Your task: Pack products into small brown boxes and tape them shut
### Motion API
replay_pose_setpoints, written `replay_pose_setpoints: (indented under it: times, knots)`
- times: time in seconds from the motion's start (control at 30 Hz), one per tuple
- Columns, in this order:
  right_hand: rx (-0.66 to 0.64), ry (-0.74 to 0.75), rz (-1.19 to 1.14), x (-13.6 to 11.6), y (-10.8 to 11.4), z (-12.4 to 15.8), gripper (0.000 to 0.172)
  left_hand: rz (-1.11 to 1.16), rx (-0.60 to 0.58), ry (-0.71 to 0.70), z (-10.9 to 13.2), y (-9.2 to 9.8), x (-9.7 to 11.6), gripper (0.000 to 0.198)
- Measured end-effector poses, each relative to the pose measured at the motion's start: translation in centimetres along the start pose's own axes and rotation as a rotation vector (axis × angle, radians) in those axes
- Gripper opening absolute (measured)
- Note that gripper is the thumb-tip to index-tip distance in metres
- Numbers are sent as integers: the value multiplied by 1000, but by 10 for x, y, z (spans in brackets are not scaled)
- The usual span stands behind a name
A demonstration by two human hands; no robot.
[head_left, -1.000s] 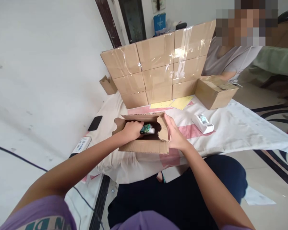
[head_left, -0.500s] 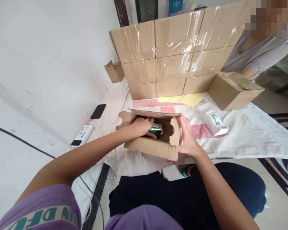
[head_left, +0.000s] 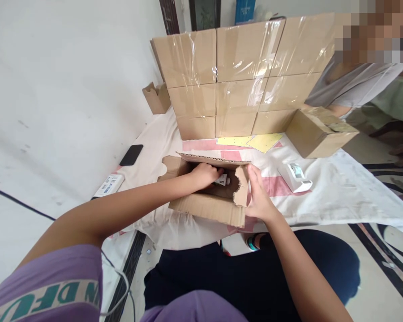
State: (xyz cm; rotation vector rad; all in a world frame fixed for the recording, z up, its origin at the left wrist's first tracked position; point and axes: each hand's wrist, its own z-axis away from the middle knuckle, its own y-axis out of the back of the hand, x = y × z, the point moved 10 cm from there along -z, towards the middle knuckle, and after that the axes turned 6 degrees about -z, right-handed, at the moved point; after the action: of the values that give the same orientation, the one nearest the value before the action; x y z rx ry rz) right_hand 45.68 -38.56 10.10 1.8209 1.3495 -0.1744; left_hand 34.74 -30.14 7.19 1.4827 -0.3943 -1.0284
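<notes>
An open cardboard box [head_left: 206, 210] stands in front of me with its flaps spread outward. My left hand [head_left: 204, 175] reaches down inside it, fingers curled over a small package [head_left: 222, 180]. Only the package's pale printed end shows; my hand and the box wall cover the rest. Against the right end of the box, my right hand [head_left: 259, 197] grips the wall near the torn, notched flap [head_left: 241, 185], fingers behind the edge.
Taped cartons [head_left: 240, 96] are stacked at the back. A closed carton [head_left: 319, 136] sits right, beside another person's arm. A white tape dispenser [head_left: 295, 177], yellow sheets [head_left: 263, 142], a black phone-like slab [head_left: 131, 155], a power strip [head_left: 109, 185] and a small open box [head_left: 156, 98] are on the cloth.
My left hand has gone deeper into the box and covers more of the package, whose green side is now mostly hidden. My right hand keeps its hold. The view has shifted slightly.
</notes>
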Motion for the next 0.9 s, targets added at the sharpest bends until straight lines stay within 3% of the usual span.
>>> replay_pose_setpoints:
  times: [0.23,0.53,0.67,0.73,0.83,0.9]
  knots:
    - [8,-22,-30,4,0,-1,128,-2,24,-54,-6,-3,5,66]
    - [20,-57,-26,12,2,-3,130,52,10,-55,-8,2,5,62]
    - [20,-100,-36,19,5,-8,130,63,-48,-60,-14,-1,5,66]
    - [14,-142,-53,25,6,-11,128,160,-85,-58,-15,8,1,64]
    - [50,-182,-100,37,11,-17,126,505,-132,-46,-5,36,-18,53]
    - [112,-178,-130,47,17,-18,126,742,-55,26,12,57,-45,50]
